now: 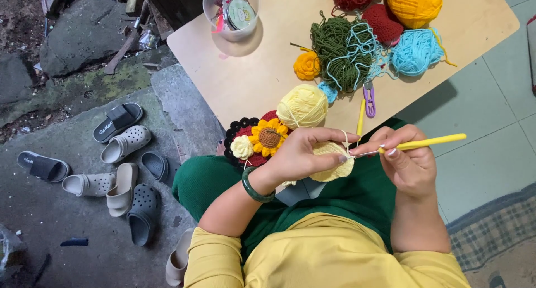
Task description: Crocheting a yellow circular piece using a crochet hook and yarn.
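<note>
My left hand (304,151) pinches a small pale yellow crochet piece (330,166) over my lap, with a strand of yarn looped over its index finger. My right hand (410,159) grips a yellow-handled crochet hook (430,142) whose tip meets the piece at its top edge. The strand runs up to a pale yellow yarn ball (302,106) at the edge of the low wooden table (251,81). A finished crochet item with a sunflower (262,138) lies just left of my left hand. A green bangle (254,190) circles my left wrist.
On the table lie green yarn (338,50), light blue yarn (416,52), red yarn (382,22), an orange-yellow ball (414,4), an orange crochet rose (307,65), purple snips (369,93), another yellow hook (361,117) and a clear jar (230,11). Several sandals (120,165) lie on the concrete at left.
</note>
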